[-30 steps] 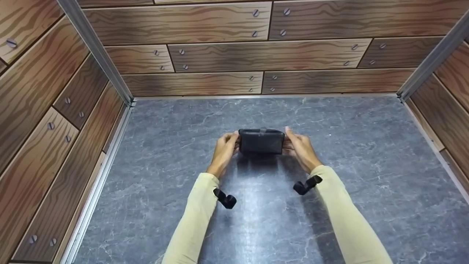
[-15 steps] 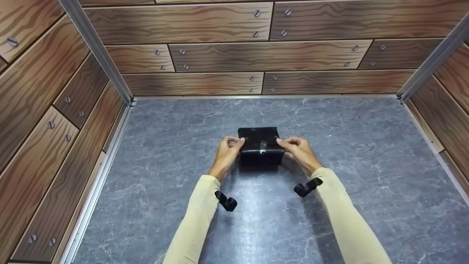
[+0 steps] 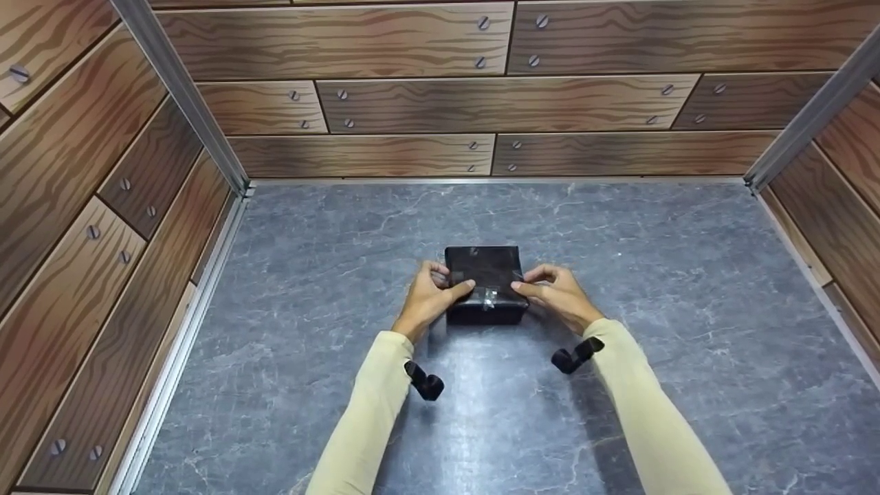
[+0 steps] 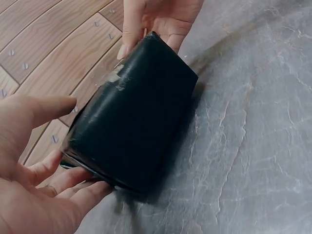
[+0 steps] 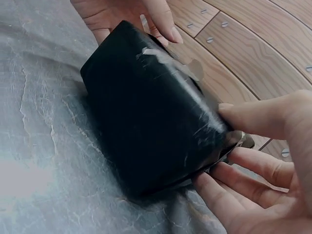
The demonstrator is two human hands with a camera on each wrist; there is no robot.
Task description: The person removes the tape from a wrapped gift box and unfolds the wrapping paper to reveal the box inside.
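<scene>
A black wrapped box (image 3: 483, 264), glossy like plastic wrap, sits in the middle of the head view. A strip of clear tape (image 3: 489, 298) crosses its near top edge. My left hand (image 3: 426, 300) holds the left end, thumb over the top and fingers against the side. At the opposite end my right hand (image 3: 560, 297) grips the box the same way, its thumb at the top edge. The left wrist view shows the box's front face (image 4: 131, 117) close over the grey surface. In the right wrist view, the wrap's folded end (image 5: 214, 161) lies by my right fingers.
The grey marbled surface (image 3: 330, 289) spreads around the box. Wood-patterned walls (image 3: 412, 106) stand at the back and both sides, with metal rails (image 3: 185, 89) at the corners. A black wrist mount (image 3: 425, 380) sticks out from each pale yellow sleeve (image 3: 361, 412).
The box has tipped so its taped top shows, and it has come slightly toward me. Both thumbs have shifted from its ends onto the top.
</scene>
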